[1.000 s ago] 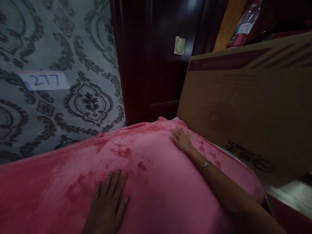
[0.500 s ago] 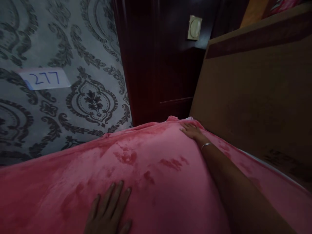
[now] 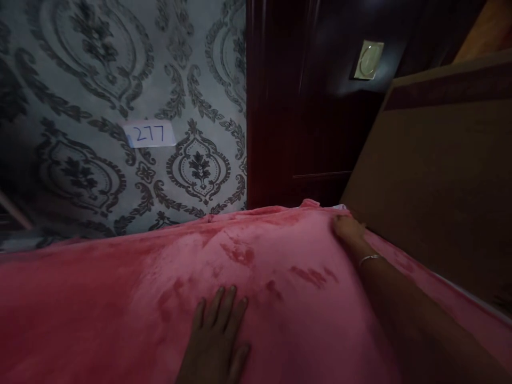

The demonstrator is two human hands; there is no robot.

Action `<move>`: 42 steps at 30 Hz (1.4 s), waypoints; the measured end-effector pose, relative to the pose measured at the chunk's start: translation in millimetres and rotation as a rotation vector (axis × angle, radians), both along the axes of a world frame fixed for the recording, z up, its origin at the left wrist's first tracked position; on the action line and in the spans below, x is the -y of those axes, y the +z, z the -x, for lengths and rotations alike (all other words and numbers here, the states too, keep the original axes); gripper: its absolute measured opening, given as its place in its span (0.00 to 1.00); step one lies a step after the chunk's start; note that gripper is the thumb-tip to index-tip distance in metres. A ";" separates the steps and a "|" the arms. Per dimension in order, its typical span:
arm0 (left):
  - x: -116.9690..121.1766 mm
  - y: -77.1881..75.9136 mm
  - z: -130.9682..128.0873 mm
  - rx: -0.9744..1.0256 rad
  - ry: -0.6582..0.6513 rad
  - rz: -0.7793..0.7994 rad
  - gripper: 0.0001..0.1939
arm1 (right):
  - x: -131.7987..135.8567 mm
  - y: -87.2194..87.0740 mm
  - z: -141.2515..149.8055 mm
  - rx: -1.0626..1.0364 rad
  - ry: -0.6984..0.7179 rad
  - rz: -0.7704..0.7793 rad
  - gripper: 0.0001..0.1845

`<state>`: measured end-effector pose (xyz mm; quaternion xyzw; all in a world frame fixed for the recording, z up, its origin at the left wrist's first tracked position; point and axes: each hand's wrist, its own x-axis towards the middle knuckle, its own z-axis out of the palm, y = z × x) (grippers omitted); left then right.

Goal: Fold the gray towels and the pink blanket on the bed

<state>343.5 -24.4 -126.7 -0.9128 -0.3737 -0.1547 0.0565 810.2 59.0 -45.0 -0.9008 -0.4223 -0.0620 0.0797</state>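
A pink fleece blanket (image 3: 132,298) is spread over a raised, rounded surface and fills the lower half of the view. My left hand (image 3: 218,338) lies flat on it near the bottom middle, fingers stretched out and slightly apart. My right arm reaches forward to the blanket's far right corner, with a thin bracelet (image 3: 370,258) on the wrist. My right hand (image 3: 347,228) rests at that corner, and its fingertips curl over the edge, out of sight. A strip of white fabric shows just beyond the corner.
A grey patterned wall (image 3: 100,96) stands behind the blanket, with a white label (image 3: 150,134) reading 277. A dark wooden door (image 3: 304,106) with a square metal plate (image 3: 368,60) is at centre right. A large cardboard sheet (image 3: 444,181) leans along the right side.
The view has swung left, so the wall label and door now sit further right. My right hand has slid up to the blanket's far corner. My left hand stays flat.
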 end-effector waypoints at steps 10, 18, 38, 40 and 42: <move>28.0 60.2 -12.2 -0.032 0.056 0.386 0.32 | 36.7 -26.4 209.5 -0.129 0.504 0.138 0.32; 27.6 74.6 -20.0 0.026 0.047 0.447 0.37 | 43.8 -37.5 218.2 -0.043 0.481 0.114 0.31; -214.1 60.3 65.6 -0.196 0.155 0.199 0.32 | 34.0 -66.8 199.5 0.054 0.522 0.059 0.31; -224.0 65.4 123.3 -0.216 0.294 0.197 0.31 | 34.0 -68.3 198.2 0.066 0.522 0.066 0.31; -227.0 70.6 181.6 -0.216 0.394 0.194 0.30 | 32.9 -71.1 196.1 0.082 0.525 0.065 0.31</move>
